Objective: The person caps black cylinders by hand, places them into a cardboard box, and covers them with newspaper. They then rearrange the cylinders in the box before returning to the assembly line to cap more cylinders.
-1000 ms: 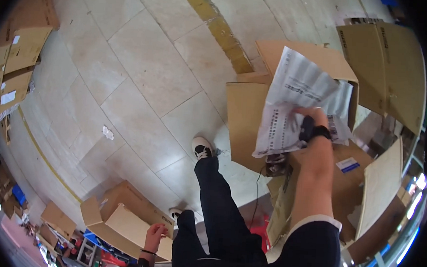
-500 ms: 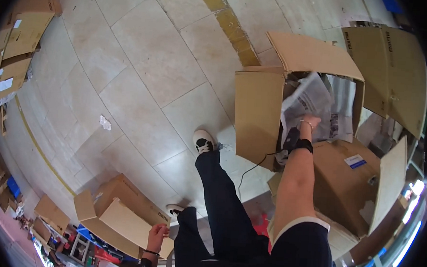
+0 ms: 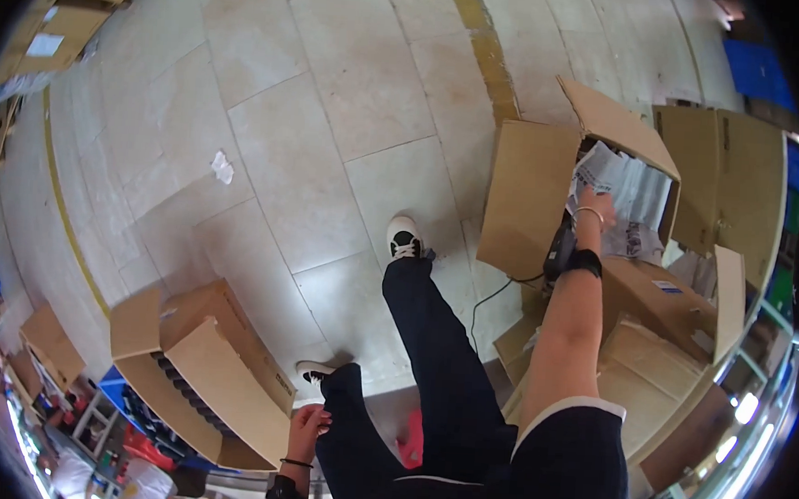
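At the right, my right hand (image 3: 596, 207) is inside the mouth of an open cardboard box (image 3: 529, 198). Its fingers are closed on a whitish printed plastic bag (image 3: 641, 191), and part of them is hidden by the sheet. A dark device with a cable (image 3: 559, 250) sits along that wrist, beside a black band. Low down at the left, my left hand (image 3: 308, 424) hangs by my thigh, fingers curled, with nothing visible in them. Nearest to it stands another open cardboard box (image 3: 236, 377), with a row of dark things inside.
More cardboard cartons stand at right, one open carton (image 3: 658, 357) beneath my right forearm and a tall carton (image 3: 742, 179) behind. A white scrap (image 3: 222, 167) lies on the tiled floor. Stacked cartons (image 3: 52, 22) line the far left. My shoe (image 3: 404, 241) is near the right-hand box.
The view has shifted, so the boxes appear in different places. My right hand remains in the box at the plastic bag, whose raised part has folded lower. My left hand stays low.
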The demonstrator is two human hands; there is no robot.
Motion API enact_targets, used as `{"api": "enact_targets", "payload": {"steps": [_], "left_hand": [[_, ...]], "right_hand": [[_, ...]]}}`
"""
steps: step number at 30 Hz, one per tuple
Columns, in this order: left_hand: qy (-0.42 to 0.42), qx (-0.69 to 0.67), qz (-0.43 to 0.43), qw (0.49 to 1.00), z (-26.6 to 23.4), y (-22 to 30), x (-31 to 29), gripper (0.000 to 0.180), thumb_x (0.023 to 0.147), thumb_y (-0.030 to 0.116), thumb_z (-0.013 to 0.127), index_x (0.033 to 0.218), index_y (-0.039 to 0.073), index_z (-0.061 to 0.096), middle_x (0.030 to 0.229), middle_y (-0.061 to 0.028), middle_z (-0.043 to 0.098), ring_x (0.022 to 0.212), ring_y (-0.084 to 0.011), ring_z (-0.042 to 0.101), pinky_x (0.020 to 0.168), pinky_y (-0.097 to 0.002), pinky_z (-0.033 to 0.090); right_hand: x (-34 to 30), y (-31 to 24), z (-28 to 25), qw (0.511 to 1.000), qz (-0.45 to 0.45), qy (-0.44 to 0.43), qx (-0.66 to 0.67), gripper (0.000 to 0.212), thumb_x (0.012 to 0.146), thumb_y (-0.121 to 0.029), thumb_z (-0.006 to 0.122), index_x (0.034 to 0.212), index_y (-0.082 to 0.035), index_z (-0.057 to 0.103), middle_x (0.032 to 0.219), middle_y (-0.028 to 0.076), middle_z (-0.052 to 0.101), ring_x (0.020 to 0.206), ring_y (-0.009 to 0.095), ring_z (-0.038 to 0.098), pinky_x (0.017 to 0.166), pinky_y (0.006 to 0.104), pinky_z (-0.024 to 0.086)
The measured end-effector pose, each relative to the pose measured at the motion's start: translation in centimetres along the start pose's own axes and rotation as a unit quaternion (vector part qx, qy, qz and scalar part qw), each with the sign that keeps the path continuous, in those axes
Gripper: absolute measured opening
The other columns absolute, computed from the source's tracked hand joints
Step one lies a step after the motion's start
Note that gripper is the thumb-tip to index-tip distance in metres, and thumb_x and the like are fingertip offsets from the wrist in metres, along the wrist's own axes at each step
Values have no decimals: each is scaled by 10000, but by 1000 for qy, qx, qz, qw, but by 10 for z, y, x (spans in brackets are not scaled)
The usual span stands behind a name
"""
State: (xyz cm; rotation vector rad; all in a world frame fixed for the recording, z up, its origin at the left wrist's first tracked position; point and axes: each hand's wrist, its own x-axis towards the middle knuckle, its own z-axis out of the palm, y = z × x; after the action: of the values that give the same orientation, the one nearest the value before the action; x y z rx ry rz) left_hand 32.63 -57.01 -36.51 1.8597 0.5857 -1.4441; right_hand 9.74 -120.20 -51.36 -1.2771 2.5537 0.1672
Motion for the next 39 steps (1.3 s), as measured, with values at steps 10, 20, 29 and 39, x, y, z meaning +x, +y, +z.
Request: {"api": "enact_targets", "payload": {"steps": [10, 20, 29, 39], "left_hand": [[38, -192, 44, 980, -160, -130, -18, 267, 928, 243, 558, 1125, 64, 587, 941, -56, 665, 847, -139, 636, 726, -268, 507], [119, -648, 189, 728, -441, -330, -62, 152, 930, 134, 502, 1019, 32, 572, 825, -61, 605, 723, -147, 570, 618, -254, 457], [232, -639, 67, 730, -500, -451, 65, 214, 903, 198, 563, 1024, 21, 569, 868, -83, 617, 791, -163, 599, 644, -296, 496], [567, -269, -66, 776, -475, -478, 208, 636, 895, 317, 580, 1330, -81, 344, 1229, -328, 470, 1140, -460, 455, 987, -461, 381]], "right_hand": [[-494, 19, 64, 680, -660, -283, -149, 350, 803, -206, 630, 1115, -59, 575, 1014, 163, 626, 949, 343, 589, 834, 417, 474], [-988, 162, 83, 300, -833, -359, -296, 457, 817, -291, 660, 1167, -6, 587, 1011, 210, 656, 920, 344, 633, 824, 394, 496], [-1109, 124, 266, 308, -794, -118, -511, 349, 816, -265, 649, 1069, -25, 658, 1096, 222, 633, 1052, 344, 600, 929, 391, 475], [-1066, 158, 440, 407, -847, -101, -327, 576, 861, -159, 590, 1375, -16, 374, 1306, 215, 476, 1199, 388, 462, 1013, 412, 395]]}}
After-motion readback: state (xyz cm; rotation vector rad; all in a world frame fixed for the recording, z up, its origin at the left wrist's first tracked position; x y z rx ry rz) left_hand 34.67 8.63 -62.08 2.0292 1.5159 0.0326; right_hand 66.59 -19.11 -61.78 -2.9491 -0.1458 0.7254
